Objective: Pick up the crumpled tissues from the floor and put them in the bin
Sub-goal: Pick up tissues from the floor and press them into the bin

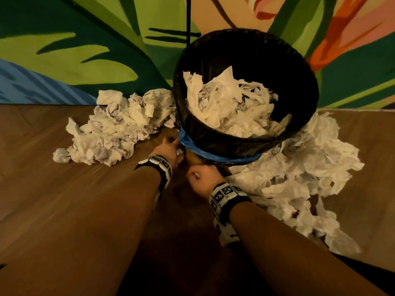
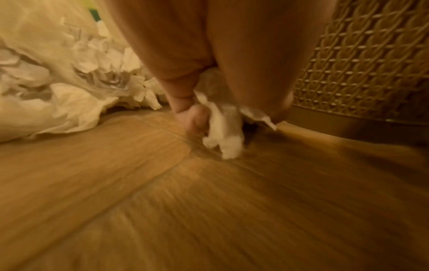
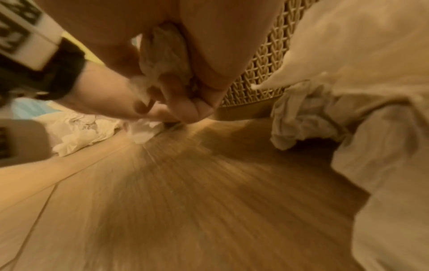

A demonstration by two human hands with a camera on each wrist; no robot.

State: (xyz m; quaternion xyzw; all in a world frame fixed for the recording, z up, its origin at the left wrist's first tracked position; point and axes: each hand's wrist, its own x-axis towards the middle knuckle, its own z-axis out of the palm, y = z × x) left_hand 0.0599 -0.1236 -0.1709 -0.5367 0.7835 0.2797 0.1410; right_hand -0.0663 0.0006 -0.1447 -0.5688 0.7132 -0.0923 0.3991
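A round bin [image 1: 226, 146] with a black liner stands against the wall, half full of crumpled white tissues [image 1: 230, 103]. Its woven wall [image 2: 362, 60] shows close up in the left wrist view. One heap of tissues [image 1: 111, 129] lies on the floor left of the bin, another heap [image 1: 303, 167] to its right. My left hand [image 1: 171, 149] is low at the bin's base and grips a white tissue [image 2: 223, 132]. My right hand [image 1: 201, 176] is just in front of the bin, its fingers curled round a crumpled tissue [image 3: 162, 55].
The floor is brown wood planks [image 1: 74, 199]. A wall painted with green leaves [image 1: 85, 50] runs right behind the bin and the left heap. A thin black pole [image 1: 188, 18] stands at the wall behind the bin.
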